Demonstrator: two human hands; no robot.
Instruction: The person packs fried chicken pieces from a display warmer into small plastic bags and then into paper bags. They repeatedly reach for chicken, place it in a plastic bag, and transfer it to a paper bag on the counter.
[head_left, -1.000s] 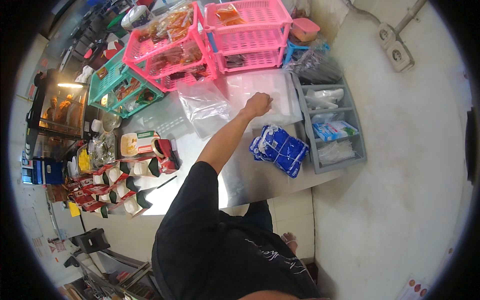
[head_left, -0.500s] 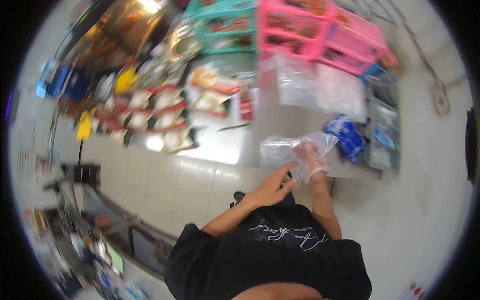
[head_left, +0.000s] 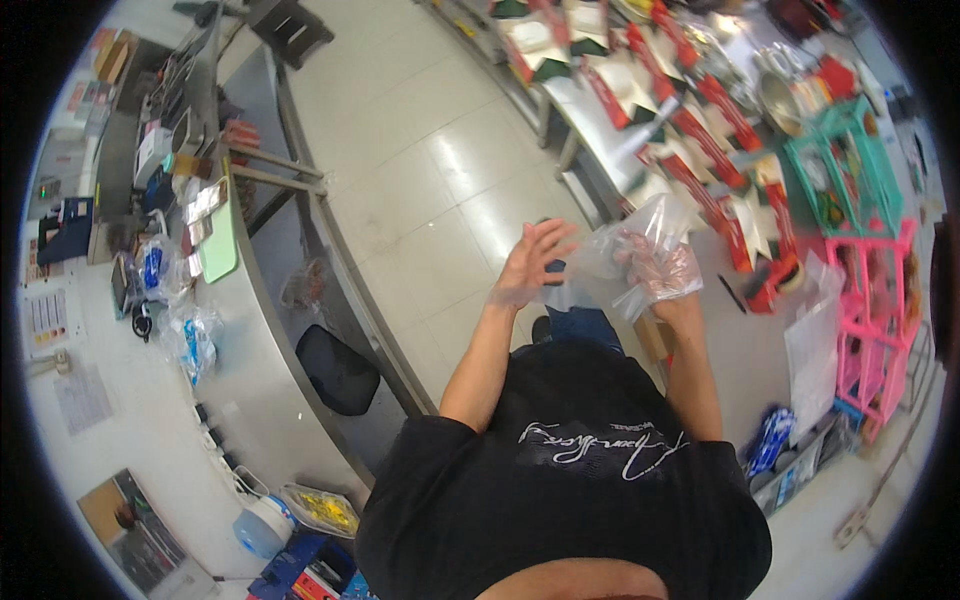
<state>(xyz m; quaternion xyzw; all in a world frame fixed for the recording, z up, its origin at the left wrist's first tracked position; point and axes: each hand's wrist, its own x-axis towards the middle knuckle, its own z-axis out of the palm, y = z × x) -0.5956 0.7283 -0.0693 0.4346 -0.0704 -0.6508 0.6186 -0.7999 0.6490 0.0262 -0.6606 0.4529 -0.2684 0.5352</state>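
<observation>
My left hand is bare, its fingers spread, with nothing in it. It is just left of a sheer, crinkled plastic bag in front of my body. Clear plastic covers my right hand down to about the wrist. The fingers there look bent and closed on the loose bag, which spreads leftward toward my left hand. The plastic's folds and glare blur the finger outlines. Beyond my right hand is a steel table bearing rows of open red-and-white paper packets.
Green and pink baskets stand at the right, near clear plastic sheets and a blue-and-white packet. A black pen lies on the table. Another steel counter runs along the left. Tiled floor lies between.
My view has swung left, bringing the left counter closer into sight. My left hand has come away from the plastic, and its fingers have spread. My right hand remains covered by it.
</observation>
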